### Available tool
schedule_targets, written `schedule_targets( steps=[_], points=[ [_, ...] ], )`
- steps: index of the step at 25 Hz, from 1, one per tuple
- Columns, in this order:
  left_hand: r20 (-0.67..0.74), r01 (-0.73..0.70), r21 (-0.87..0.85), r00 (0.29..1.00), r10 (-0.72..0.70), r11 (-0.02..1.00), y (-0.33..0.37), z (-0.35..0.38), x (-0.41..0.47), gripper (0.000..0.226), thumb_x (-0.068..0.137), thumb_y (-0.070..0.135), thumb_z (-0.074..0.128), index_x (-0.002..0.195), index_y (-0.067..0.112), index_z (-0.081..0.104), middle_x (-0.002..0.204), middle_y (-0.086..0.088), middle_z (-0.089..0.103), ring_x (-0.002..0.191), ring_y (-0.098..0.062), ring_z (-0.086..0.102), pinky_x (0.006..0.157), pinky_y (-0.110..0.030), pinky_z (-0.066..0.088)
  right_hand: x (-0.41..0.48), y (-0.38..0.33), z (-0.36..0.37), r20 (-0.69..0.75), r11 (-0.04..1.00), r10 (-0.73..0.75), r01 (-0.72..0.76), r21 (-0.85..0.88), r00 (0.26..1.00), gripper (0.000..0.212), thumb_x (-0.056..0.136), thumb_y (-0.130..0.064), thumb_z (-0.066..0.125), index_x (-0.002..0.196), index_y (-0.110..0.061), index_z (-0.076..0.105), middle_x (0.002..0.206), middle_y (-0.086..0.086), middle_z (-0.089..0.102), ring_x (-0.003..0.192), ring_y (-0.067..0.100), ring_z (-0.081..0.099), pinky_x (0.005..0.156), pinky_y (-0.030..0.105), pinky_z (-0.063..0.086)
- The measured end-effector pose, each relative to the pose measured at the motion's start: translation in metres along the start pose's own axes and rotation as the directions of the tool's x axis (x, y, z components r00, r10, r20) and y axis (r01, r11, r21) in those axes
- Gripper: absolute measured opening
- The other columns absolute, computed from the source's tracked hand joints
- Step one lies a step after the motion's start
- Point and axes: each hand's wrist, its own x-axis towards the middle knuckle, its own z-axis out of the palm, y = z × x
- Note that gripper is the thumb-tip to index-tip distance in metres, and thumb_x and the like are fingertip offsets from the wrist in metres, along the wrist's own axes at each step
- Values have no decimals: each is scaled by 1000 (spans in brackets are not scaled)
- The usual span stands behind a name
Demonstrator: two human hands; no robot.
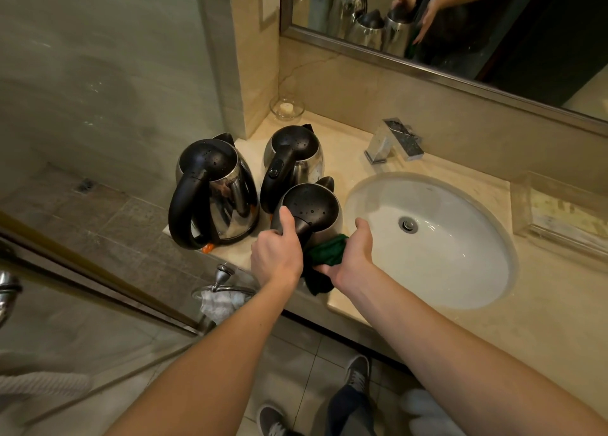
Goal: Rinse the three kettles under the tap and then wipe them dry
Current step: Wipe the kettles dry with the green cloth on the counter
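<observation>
Three steel kettles with black lids and handles stand on the beige counter left of the sink, with water drops on their lids. The large kettle is at the left, a second kettle behind. The near kettle is closest to the sink. My left hand grips the near kettle's black handle, thumb up on it. My right hand presses a dark green cloth against the near kettle's side. The cloth's lower end hangs over the counter edge.
A white basin lies to the right, with a chrome tap behind it. A glass dish sits in the back corner. A mirror hangs above. A tray stands at the far right. A towel ring is below the counter edge.
</observation>
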Motion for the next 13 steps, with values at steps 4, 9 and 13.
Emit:
schedule_targets(
  steps=[4, 9, 13],
  points=[
    [3, 1, -2, 1000, -1, 1000, 4, 4, 10, 84, 90, 74, 20, 73, 5, 65, 78, -9, 65, 75, -26, 62, 66, -36, 47, 6, -3, 7, 22, 999, -31, 32, -18, 999, 63, 94, -56, 41, 139, -12, 45, 125, 16, 57, 124, 36, 52, 106, 55, 41],
    [15, 17, -57, 1000, -16, 998, 12, 8, 22, 88, 82, 81, 17, 72, 7, 64, 77, -9, 66, 74, -26, 63, 69, -39, 52, 21, -5, 9, 56, 1000, 25, -25, -1, 998, 71, 93, -59, 43, 144, -11, 38, 136, 18, 52, 130, 38, 47, 108, 57, 38],
    [19, 31, -63, 999, -29, 998, 22, 10, 27, 76, 93, 71, 26, 72, 8, 63, 77, -8, 64, 76, -25, 61, 67, -35, 47, 27, -11, 10, 82, 996, 84, -87, 29, 993, 83, 88, -66, 45, 149, -12, 32, 140, 20, 51, 130, 41, 47, 105, 58, 39]
  ],
)
